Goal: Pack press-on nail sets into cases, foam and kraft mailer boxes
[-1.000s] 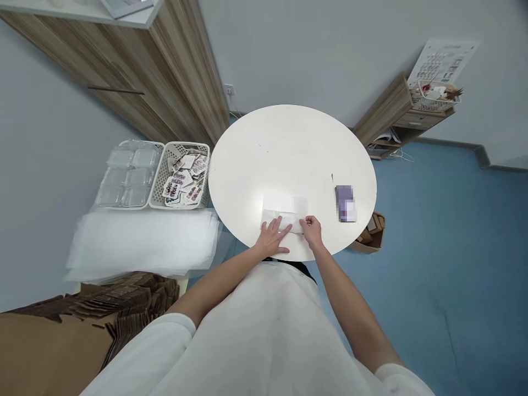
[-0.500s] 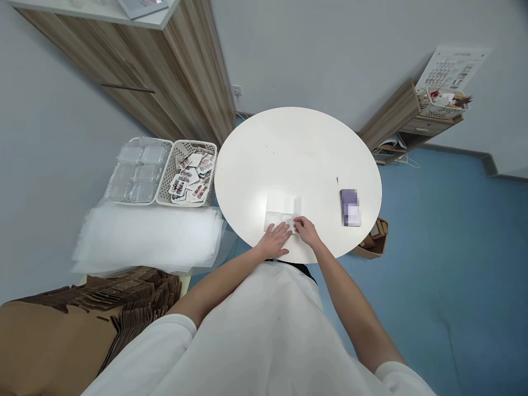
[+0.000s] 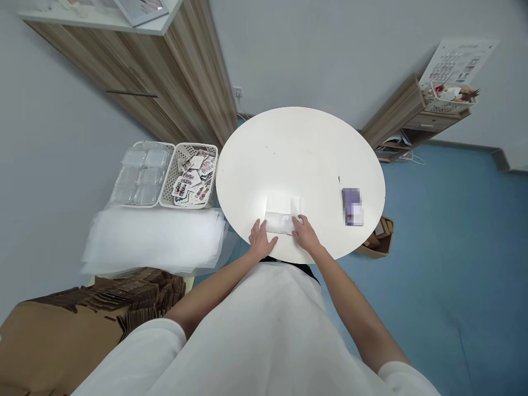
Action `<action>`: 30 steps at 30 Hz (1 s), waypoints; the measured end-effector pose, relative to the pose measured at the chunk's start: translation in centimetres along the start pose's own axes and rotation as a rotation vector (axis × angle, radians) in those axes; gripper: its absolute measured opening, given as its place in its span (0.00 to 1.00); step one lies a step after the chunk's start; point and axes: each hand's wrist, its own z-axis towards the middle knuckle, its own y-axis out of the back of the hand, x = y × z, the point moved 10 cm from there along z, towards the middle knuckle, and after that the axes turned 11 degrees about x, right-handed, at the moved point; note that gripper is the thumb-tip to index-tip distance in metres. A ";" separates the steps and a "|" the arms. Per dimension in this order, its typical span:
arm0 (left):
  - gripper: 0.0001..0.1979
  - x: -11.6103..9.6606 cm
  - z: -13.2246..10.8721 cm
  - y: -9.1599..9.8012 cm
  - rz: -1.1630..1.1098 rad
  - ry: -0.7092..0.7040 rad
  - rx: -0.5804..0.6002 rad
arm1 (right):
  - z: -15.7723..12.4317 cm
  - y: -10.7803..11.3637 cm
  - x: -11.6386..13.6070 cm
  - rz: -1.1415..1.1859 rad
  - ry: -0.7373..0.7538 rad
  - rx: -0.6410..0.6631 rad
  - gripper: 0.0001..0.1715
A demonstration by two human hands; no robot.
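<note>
A thin white, partly see-through folded sheet (image 3: 279,221) lies flat on the white oval table (image 3: 301,148) near its front edge. Its front part and right side are folded over, and faint print seems to show on the back part. My left hand (image 3: 259,241) rests at the sheet's front left corner, fingers and thumb spread. At the right edge, my right hand (image 3: 305,233) touches the folded side with its fingertips, the fingers apart. Whether anything lies inside the folds I cannot tell.
A blurred purple item (image 3: 352,206) lies at the table's right. Left of the table are a basket of hair clips on cards (image 3: 193,179), a basket of clear boxes (image 3: 142,173), translucent sheets (image 3: 152,236) and stacked cardboard (image 3: 61,335). An open carton (image 3: 381,242) stands on the floor, right.
My left hand has moved left, off the sheet's middle to its front left corner. My right hand has loosened from a pinch and spread at the right edge, where the side strip now lies flatter.
</note>
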 end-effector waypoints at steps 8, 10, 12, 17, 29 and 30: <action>0.37 5.5 0.4 0.0 -0.583 0.369 -0.057 | 0.2 -1.6 1.9 0.040 -0.009 0.029 0.33; 0.37 6.3 0.6 0.0 -0.663 0.444 -0.039 | 0.3 -1.8 1.9 0.052 -0.004 0.038 0.33; 0.32 6.3 1.2 0.2 -0.655 0.431 0.038 | 0.3 -1.9 1.8 0.070 0.004 0.043 0.33; 0.07 4.9 2.0 0.8 -0.521 0.292 0.173 | 0.2 -1.8 1.6 0.137 0.022 -0.008 0.31; 0.04 -3.8 3.4 -0.9 -0.101 -0.073 0.188 | 0.7 -2.0 1.4 0.290 0.029 -0.020 0.30; 0.05 -4.0 3.5 -1.2 -0.092 -0.082 0.189 | 0.7 -1.9 1.3 0.327 0.028 -0.022 0.30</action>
